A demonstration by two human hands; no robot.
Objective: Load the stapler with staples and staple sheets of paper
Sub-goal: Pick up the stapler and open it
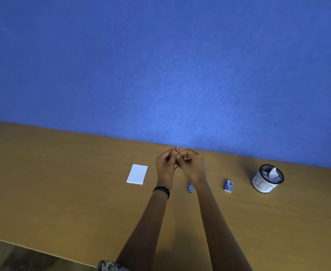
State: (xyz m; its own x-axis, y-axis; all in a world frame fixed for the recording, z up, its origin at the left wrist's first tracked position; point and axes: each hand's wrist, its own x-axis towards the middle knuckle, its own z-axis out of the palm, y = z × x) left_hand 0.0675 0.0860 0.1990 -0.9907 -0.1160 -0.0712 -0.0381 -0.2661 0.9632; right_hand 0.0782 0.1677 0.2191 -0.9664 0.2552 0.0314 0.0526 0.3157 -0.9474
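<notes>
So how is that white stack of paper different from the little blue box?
The paper stack is plain white and clearly bigger; the staple box is small, printed blue and white. The paper stack lies left of the stapler, the staple box right of it. Both lie flat on the wooden table, untouched.

Dim, soft picture; bright patch on the blue wall [180,122], wide-angle bend at edges

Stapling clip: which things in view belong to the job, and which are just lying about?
Job: stapler, staple box, white paper stack, metal piece (probably staples) pinched by left hand and right hand.
Lying about: cup holding crumpled paper, on the table.
</notes>
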